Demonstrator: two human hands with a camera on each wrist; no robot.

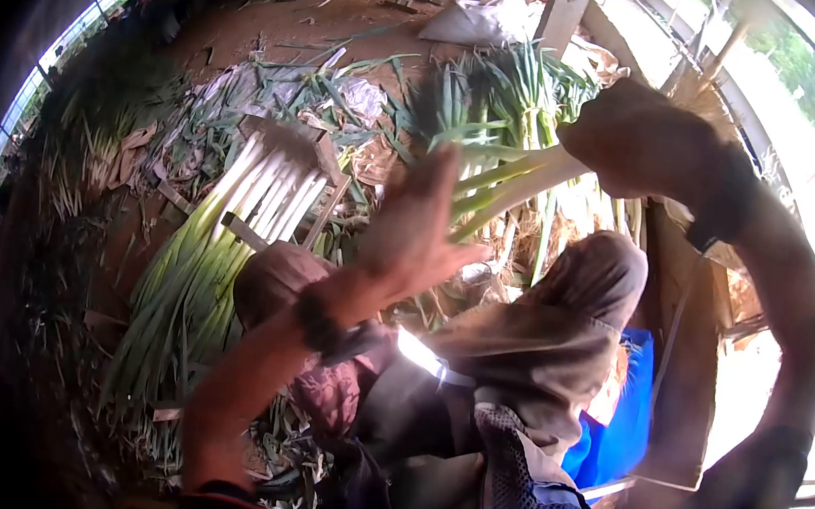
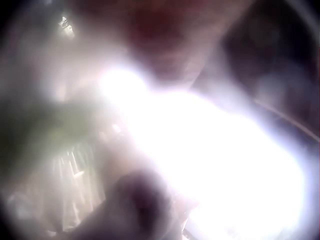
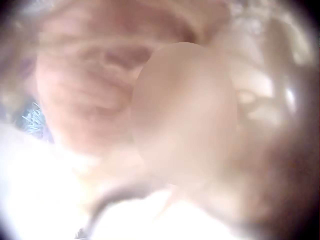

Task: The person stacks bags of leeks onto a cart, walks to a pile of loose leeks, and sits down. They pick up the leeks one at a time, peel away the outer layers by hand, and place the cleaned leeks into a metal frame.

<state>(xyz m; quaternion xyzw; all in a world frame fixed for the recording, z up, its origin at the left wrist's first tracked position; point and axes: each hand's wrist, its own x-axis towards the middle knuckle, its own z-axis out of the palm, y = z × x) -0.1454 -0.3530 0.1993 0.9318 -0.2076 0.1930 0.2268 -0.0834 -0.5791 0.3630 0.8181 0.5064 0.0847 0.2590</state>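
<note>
In the head view my right hand (image 1: 638, 140) is raised at upper right and grips the pale stalk end of a bunch of leeks (image 1: 510, 181). Their green leaves (image 1: 489, 94) fan away up and left. My left hand (image 1: 415, 230) is lifted in the middle of the view with blurred, roughly straight fingers, right by the stalks; contact cannot be made out. A dark band (image 1: 330, 331) circles that wrist. Both wrist views are washed out and blurred, showing only skin and glare.
A long heap of leeks (image 1: 220, 245) lies on a wooden frame (image 1: 323, 161) to the left, over a dirt floor strewn with leaf trimmings. White sacks (image 1: 469, 3) sit at the top. Cloth-covered knees (image 1: 584, 273) and something blue (image 1: 625, 407) are below my hands.
</note>
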